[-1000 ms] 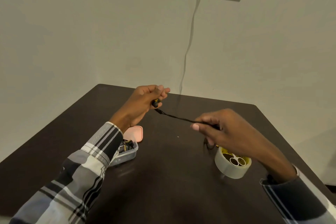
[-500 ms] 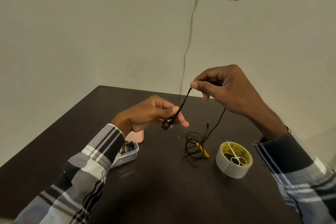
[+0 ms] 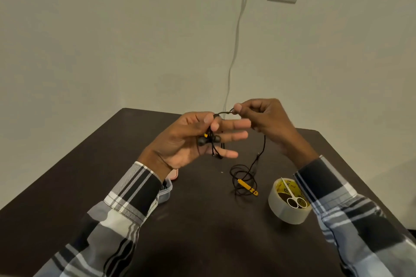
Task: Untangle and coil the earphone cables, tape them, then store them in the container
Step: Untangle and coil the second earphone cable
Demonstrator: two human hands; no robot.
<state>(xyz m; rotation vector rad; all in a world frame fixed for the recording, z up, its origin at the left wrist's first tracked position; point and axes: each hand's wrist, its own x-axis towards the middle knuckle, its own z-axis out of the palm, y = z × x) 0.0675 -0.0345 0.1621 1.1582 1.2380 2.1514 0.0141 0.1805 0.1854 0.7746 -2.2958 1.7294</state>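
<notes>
Free room and obstacles on the dark worktop (image 3: 202,231). Near centre: bare surface between the two sleeves, open to approach from the near edge. Right: a tape roll (image 3: 289,209) with small scissors (image 3: 292,198) lying across its core blocks the near-right; just to its left, loose cable (image 3: 244,177) with a yellow remote (image 3: 247,186) lies on the surface. Left: a clear container (image 3: 166,191) and a pink lid (image 3: 174,174), both partly hidden under the left sleeve. Mid-air: a cable span (image 3: 224,113) bridges the left hand (image 3: 191,139) and right hand (image 3: 267,121). Far: the wall closes that side of the worktop.
</notes>
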